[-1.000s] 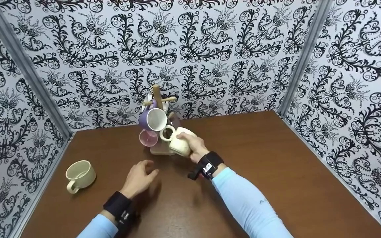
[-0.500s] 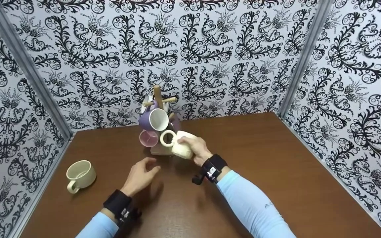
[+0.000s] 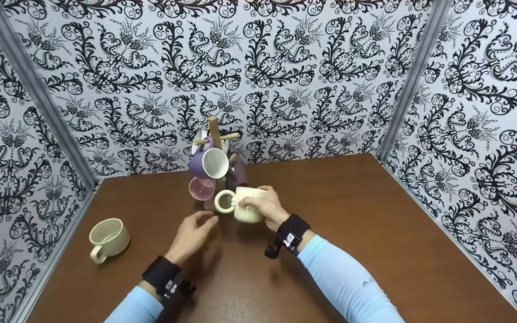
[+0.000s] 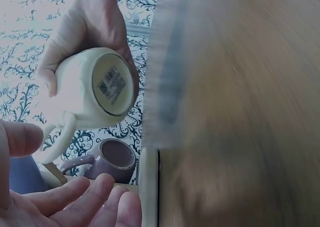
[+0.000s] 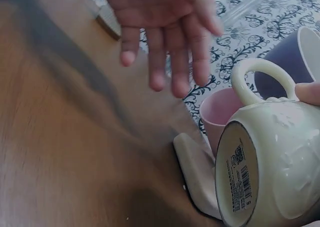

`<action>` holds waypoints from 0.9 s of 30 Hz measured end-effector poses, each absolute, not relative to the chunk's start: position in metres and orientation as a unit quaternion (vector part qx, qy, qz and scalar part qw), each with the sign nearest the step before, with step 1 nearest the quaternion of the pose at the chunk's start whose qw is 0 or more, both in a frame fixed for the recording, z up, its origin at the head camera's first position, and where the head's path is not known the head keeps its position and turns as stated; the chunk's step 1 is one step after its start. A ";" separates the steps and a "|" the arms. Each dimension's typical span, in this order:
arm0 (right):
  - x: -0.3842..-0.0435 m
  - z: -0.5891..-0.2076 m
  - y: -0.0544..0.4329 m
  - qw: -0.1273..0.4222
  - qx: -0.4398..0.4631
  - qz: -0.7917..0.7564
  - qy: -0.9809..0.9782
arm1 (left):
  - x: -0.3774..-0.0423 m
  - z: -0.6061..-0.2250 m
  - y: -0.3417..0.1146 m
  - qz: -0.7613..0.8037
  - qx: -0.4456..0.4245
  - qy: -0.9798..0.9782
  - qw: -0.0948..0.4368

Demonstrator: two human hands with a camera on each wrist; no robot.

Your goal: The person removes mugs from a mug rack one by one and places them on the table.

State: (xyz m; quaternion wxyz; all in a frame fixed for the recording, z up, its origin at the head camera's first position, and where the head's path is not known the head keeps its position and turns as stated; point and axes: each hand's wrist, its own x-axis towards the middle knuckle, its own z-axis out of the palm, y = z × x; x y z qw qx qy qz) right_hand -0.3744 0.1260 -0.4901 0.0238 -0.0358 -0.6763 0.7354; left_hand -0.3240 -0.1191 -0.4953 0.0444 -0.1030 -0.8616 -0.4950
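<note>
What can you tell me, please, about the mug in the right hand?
The mug is cream and glossy, apparently glazed ceramic, with raised decoration, a ring-shaped handle and a barcode label on its base. The right hand grips its body and holds it off the table, tilted, in front of the rack. The handle points to the person's left. Nothing else appears to touch it; its inside is not clearly visible.

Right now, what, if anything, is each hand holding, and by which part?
The right hand grips a cream mug by its body, not its handle; the left hand holds nothing.
</note>
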 end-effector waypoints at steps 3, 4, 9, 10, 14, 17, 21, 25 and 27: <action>-0.374 -0.493 0.126 0.026 -0.022 0.726 -0.687 | -0.325 -0.493 -0.116 -0.524 -0.090 -0.846 0.035; -0.374 -0.494 0.126 0.027 -0.018 0.722 -0.691 | -0.326 -0.493 -0.115 -0.535 -0.084 -0.840 0.031; -0.374 -0.498 0.127 0.041 0.010 0.703 -0.710 | -0.327 -0.491 -0.110 -0.571 -0.071 -0.818 0.026; -0.374 -0.498 0.127 0.044 0.016 0.700 -0.713 | -0.327 -0.491 -0.109 -0.574 -0.069 -0.815 0.025; -0.373 -0.500 0.128 0.051 0.041 0.682 -0.729 | -0.328 -0.490 -0.108 -0.583 -0.067 -0.810 0.019; -0.371 -0.502 0.129 0.049 0.060 0.675 -0.734 | -0.328 -0.489 -0.107 -0.593 -0.065 -0.802 0.012; -0.370 -0.503 0.131 0.039 0.083 0.673 -0.734 | -0.329 -0.489 -0.106 -0.610 -0.063 -0.790 0.008; -0.370 -0.504 0.132 0.038 0.107 0.672 -0.732 | -0.329 -0.491 -0.105 -0.614 -0.078 -0.785 0.004; -0.370 -0.504 0.133 0.040 0.121 0.673 -0.729 | -0.329 -0.490 -0.106 -0.624 -0.091 -0.776 -0.007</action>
